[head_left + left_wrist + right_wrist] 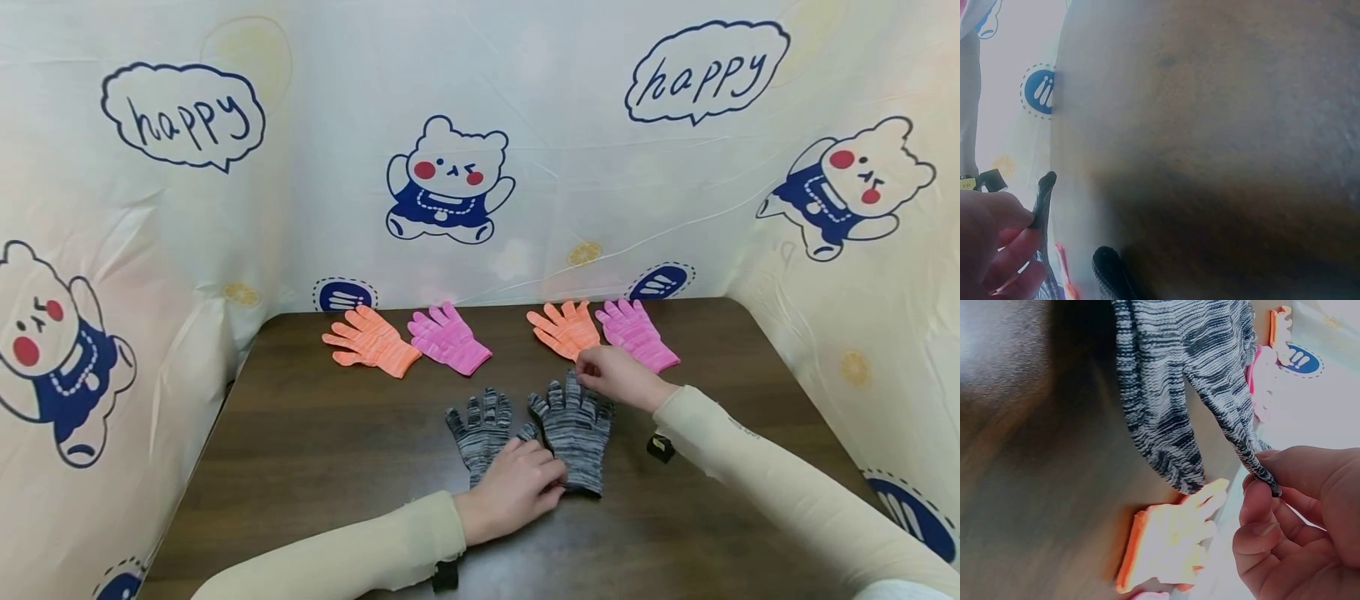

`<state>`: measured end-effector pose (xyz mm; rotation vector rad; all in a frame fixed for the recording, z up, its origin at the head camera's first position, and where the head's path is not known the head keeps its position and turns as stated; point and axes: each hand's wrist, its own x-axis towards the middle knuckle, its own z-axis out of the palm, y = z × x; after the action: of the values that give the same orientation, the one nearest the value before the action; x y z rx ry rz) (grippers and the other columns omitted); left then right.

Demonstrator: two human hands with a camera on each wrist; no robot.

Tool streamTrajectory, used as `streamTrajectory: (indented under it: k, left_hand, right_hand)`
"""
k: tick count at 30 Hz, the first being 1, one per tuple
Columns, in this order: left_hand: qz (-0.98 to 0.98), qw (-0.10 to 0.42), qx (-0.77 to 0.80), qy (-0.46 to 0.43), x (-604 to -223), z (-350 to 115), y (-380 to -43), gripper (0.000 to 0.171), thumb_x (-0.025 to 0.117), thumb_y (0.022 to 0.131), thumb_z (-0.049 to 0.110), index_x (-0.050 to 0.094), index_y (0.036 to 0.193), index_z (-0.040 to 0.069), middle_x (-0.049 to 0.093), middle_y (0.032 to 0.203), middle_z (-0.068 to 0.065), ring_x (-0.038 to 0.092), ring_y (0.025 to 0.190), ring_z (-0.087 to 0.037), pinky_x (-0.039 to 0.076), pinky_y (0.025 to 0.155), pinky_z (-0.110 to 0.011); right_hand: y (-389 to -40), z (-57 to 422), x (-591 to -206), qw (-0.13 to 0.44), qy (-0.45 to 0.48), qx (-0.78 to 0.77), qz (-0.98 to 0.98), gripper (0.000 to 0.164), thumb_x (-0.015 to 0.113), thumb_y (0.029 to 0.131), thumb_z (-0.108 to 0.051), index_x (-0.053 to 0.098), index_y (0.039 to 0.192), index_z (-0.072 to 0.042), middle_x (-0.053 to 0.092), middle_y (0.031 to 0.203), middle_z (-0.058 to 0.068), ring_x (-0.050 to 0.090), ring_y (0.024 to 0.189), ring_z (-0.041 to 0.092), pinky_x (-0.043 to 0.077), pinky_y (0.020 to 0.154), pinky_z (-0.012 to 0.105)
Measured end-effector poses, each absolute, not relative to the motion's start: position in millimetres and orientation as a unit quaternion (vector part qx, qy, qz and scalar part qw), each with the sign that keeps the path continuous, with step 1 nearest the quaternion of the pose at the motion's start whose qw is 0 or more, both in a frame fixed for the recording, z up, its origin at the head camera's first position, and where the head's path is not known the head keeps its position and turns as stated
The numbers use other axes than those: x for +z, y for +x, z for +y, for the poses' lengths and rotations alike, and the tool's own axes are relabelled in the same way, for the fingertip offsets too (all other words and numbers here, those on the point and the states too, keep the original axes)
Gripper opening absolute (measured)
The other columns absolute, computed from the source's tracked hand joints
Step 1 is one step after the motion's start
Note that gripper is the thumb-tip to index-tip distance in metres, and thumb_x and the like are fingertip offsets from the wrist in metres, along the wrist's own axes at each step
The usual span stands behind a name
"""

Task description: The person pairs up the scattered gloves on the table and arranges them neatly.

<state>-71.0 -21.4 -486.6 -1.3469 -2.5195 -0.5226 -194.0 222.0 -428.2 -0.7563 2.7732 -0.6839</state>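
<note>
Two grey-and-black knitted gloves lie side by side mid-table in the head view. The left hand (pixel 513 490) covers the lower part of the left grey glove (pixel 482 432); its fingertips pinch the cuff edge of the right grey glove (pixel 576 437). That pinch on dark knit (pixel 1041 215) also shows in the left wrist view. At the other end, the right hand (pixel 622 377) pinches one fingertip of the right grey glove between thumb and fingers (pixel 1259 509). Seen from the right wrist, this knit glove (pixel 1160 394) stretches toward the hand, with a second glove finger hanging beside it.
Along the table's back edge lie an orange glove (pixel 371 342) and a pink glove (pixel 450 337) on the left. Another orange glove (pixel 566 329) and pink glove (pixel 639 333) lie back right, close to the right hand. A printed curtain (pixel 562 150) surrounds the brown table (pixel 300 475).
</note>
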Motion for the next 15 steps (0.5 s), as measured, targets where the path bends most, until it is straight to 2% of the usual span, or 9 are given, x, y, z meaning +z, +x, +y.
streamTrajectory:
  k: [9, 15]
  left_hand:
    - [-0.867, 0.092, -0.194, -0.45, -482.9, -31.0, -68.9, 0.008, 0.076, 0.094, 0.026, 0.069, 0.093, 0.027, 0.065, 0.089, 0.014, 0.058, 0.087, -0.008, 0.037, 0.073, -0.025]
    - [-0.867, 0.092, -0.21, -0.443, -484.0, -37.0, -66.5, 0.008, 0.077, 0.093, 0.024, 0.069, 0.094, 0.026, 0.065, 0.089, 0.014, 0.057, 0.085, -0.008, 0.035, 0.072, -0.025]
  right_hand:
    - [-194.8, 217.0, -421.2, 0.097, -0.264, -0.235, 0.93, 0.005, 0.074, 0.096, -0.007, 0.07, 0.093, -0.007, 0.067, 0.085, 0.0, 0.058, 0.074, 0.013, 0.055, 0.072, 0.034]
    - [-193.6, 212.7, -418.4, 0.103, -0.259, -0.24, 0.93, 0.004, 0.075, 0.095, -0.007, 0.071, 0.095, -0.008, 0.067, 0.085, 0.0, 0.058, 0.075, 0.014, 0.056, 0.073, 0.033]
